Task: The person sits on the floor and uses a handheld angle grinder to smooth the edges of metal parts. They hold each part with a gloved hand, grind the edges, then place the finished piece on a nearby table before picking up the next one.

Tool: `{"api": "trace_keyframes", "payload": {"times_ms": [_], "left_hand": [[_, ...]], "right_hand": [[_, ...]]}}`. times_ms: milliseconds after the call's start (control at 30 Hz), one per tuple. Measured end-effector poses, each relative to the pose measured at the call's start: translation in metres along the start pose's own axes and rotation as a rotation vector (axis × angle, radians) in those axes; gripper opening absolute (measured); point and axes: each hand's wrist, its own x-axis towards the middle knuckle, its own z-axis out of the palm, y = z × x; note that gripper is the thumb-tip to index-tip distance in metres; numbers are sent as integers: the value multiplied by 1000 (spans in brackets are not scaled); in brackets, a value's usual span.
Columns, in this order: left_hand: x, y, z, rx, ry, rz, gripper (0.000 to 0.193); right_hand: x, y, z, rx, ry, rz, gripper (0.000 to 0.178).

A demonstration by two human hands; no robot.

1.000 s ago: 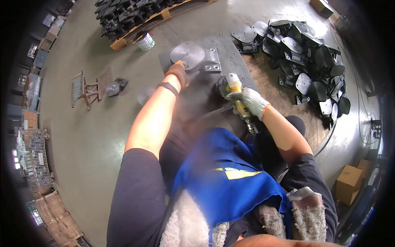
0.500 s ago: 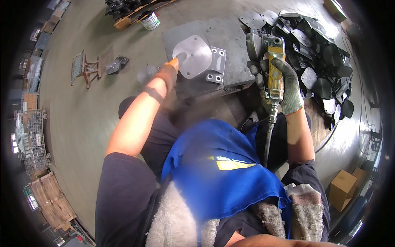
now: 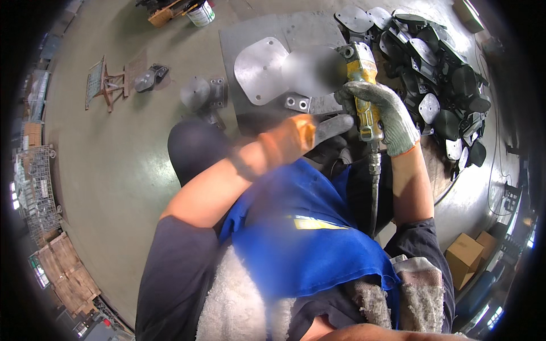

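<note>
My right hand (image 3: 382, 105), in a grey knit glove, is wrapped round the yellow body of an air grinder (image 3: 368, 122). The grinder's round disc (image 3: 318, 71) looks smeared and overlaps the right side of a flat, rounded metal plate (image 3: 259, 71); contact cannot be made out. My left hand (image 3: 321, 131), in an orange and grey glove, is just left of the grinder's lower body, motion-blurred with its fingers stretched to the right. Below the disc, a bracket with bolt holes (image 3: 298, 103) joins the plate and is partly covered. A hose (image 3: 373, 196) runs from the grinder toward me.
The plate lies on a dark worktable (image 3: 230, 42). A heap of black and grey plate parts (image 3: 438, 74) sits at the right. More parts (image 3: 196, 92) lie on the floor at the left, near a small wooden stand (image 3: 108, 85). A white can (image 3: 201, 15) stands behind; cardboard boxes (image 3: 469, 253) are at lower right.
My left hand has left the plate's edge and swung right, toward the grinder. My right hand has shifted the grinder left, and its disc has turned from edge-on to face-on.
</note>
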Motion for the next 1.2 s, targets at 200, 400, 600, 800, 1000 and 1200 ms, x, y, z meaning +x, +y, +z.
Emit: {"api": "trace_keyframes", "payload": {"times_ms": [200,400,600,800,1000,1200], "left_hand": [[31,14,30,-357,331,-115,36],[32,-29,2,526,587,197,41],[36,-42,-18,311,701,130,49],[23,-14,-10,311,662,-126,42],[2,-19,-8,904,582,145,47],[11,7,-1,652,557,-270,53]], "right_hand": [[2,-1,23,-353,33,73,29],[34,-7,31,-512,-95,121,31],[65,3,32,-556,-209,81,36],[68,3,34,-686,-288,52,40],[66,-1,38,-808,-289,34,43],[65,7,30,-758,-320,-22,41]]}}
